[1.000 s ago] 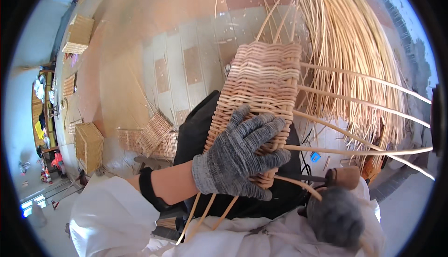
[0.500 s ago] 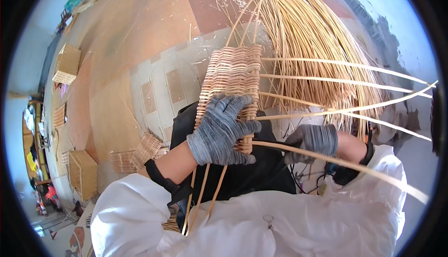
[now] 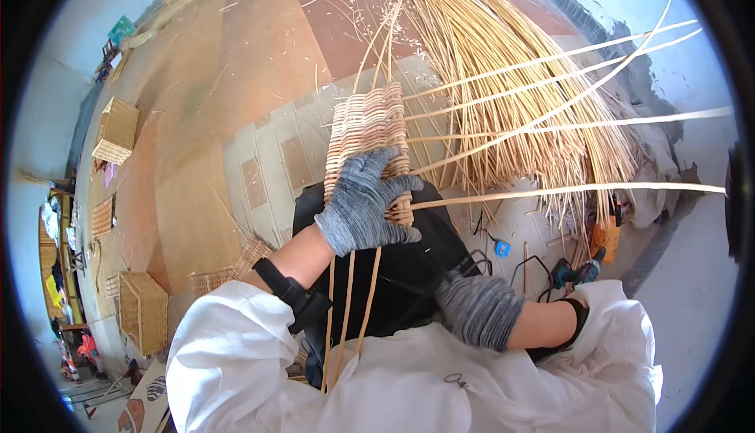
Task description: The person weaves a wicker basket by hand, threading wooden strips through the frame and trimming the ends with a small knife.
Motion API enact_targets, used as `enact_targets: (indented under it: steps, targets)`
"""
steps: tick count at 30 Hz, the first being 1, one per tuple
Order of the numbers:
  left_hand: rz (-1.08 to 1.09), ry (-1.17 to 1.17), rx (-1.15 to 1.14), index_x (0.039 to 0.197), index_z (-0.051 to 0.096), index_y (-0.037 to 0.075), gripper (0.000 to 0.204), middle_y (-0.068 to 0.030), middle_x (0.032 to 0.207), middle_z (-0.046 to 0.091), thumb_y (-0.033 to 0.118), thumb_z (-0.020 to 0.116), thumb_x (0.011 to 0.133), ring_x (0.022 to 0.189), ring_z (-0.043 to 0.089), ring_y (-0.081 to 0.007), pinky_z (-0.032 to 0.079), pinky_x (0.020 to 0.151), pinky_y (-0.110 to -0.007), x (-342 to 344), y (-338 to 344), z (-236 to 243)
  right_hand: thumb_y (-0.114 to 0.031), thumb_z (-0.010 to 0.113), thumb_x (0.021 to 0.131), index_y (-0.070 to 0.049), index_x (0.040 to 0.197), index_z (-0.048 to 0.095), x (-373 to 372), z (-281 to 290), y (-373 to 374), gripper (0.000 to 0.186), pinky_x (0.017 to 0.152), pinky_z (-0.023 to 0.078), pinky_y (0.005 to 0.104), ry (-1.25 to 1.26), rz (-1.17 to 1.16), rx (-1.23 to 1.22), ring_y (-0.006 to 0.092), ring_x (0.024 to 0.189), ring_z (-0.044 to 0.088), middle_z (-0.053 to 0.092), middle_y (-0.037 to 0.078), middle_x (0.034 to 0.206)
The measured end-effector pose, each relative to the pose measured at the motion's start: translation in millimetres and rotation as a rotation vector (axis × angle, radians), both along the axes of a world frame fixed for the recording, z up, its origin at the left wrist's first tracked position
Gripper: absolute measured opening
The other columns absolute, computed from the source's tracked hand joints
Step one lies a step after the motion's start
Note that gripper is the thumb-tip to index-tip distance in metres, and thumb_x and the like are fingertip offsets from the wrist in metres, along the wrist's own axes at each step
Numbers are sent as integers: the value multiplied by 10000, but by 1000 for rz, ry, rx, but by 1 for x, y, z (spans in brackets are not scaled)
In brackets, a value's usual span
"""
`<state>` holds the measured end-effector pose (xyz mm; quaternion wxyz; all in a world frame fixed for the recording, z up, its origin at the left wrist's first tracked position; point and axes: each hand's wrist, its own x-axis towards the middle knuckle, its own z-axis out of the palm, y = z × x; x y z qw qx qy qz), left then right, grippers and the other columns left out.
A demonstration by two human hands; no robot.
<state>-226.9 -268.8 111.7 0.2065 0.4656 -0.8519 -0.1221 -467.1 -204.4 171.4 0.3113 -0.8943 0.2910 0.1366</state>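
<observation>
A woven wicker panel [image 3: 370, 122] lies over the black apron [image 3: 385, 291] on my lap, its rods running out at the top, bottom and right side. Across the panel's lower part rests my left hand [image 3: 364, 205], in a grey knit glove. Its fingers are spread over the weave and hook at the right edge, gripping the panel. Apart from the panel, my right hand [image 3: 478, 311], gloved alike, is low over the apron to the right. Motion blurs it, and its fingers are hidden. Long pale rods [image 3: 566, 193] reach out from the panel's right edge.
A big bundle of loose canes [image 3: 503, 79] lies on the floor at the far right. Nearer are a blue tape measure [image 3: 502, 248] and a dark teal-handled tool [image 3: 578, 272]. Box-shaped baskets [image 3: 143, 311] stand at left, with woven pieces [image 3: 212, 282] beside my left arm.
My right hand has left the lowest right-hand rod and drawn down and inward over the apron. The panel and its rods have shifted in view, my left hand staying on it.
</observation>
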Motion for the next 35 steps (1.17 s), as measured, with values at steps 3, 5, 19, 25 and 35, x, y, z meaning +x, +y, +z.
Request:
enact_targets:
  steps: [3, 5, 19, 25, 35]
  targets:
    - [24, 11, 17, 1177, 635, 170, 781, -187, 1330, 422, 546, 825, 519, 1192, 419, -376, 319, 1035, -461, 0, 1, 2, -244, 586, 827, -22, 1124, 581, -3, 19, -22, 371, 787, 493, 434, -432, 160, -259, 321, 909, 620, 618, 168, 1023]
    - [10, 18, -12, 1181, 637, 185, 779, -175, 1332, 428, 551, 823, 519, 1194, 419, -372, 312, 1039, -466, 4, 2, 2, -210, 583, 822, -22, 1134, 580, -10, 21, -50, 365, 857, 469, 430, -451, 89, -510, 295, 985, 593, 610, 140, 1037]
    - [-6, 59, -65, 1157, 651, 226, 710, -165, 1389, 402, 651, 705, 590, 1261, 381, -360, 177, 1077, -569, 9, 3, -15, -165, 581, 791, -140, 1125, 583, 34, -25, -99, 335, 465, 483, 384, -1, 115, -465, 255, 585, 629, 624, 81, 735]
    - [29, 27, -23, 1163, 646, 226, 713, -161, 1384, 413, 655, 696, 596, 1260, 383, -357, 180, 1077, -573, 4, 3, -22, -191, 564, 793, -100, 1057, 564, 39, -37, -124, 279, 508, 513, 419, -125, 205, -437, 315, 648, 653, 637, 137, 751]
    - [-11, -118, 24, 1233, 608, 225, 725, -131, 1422, 388, 639, 698, 645, 1245, 424, -347, 244, 1079, -518, 7, 2, -3, -276, 526, 885, -112, 1243, 528, 32, -13, -123, 393, 693, 531, 462, 208, 64, -168, 343, 780, 666, 671, 172, 873]
